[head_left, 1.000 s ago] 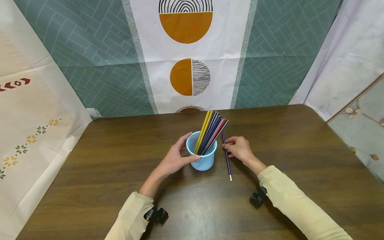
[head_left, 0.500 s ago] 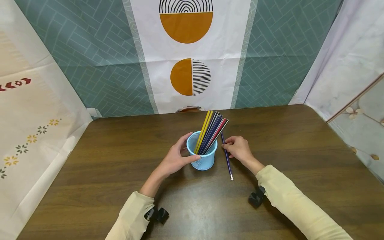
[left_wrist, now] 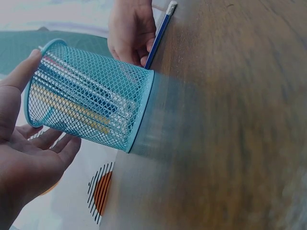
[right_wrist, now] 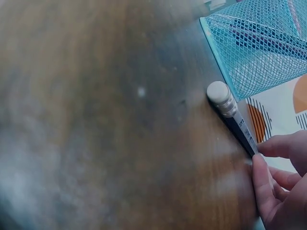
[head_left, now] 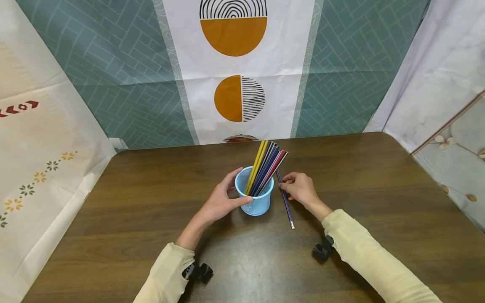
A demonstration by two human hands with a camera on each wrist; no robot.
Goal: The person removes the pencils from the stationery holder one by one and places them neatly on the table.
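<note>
A light blue mesh pencil cup [head_left: 256, 207] stands upright on the table, holding several pencils [head_left: 261, 172] in yellow, black, dark blue and red that lean to the right. My left hand [head_left: 221, 201] grips the cup near its rim, thumb in front and fingers round the far side, as the left wrist view confirms. To the right of the cup, a dark blue pencil [head_left: 287, 208] lies along the tabletop with its white eraser [right_wrist: 218, 92] towards me. My right hand [head_left: 302, 189] pinches that pencil between thumb and fingers around its middle.
The brown wooden table [head_left: 151, 227] reaches back to a patterned cloth [head_left: 144, 84] hung behind it. Pale cloths hang at the left and right sides. A black wrist mount [head_left: 322, 250] sits at each sleeve.
The dark blue pencil has turned slightly, its far end swinging left towards the cup. My right hand has shifted a little left with it. The left hand and the cup stay put.
</note>
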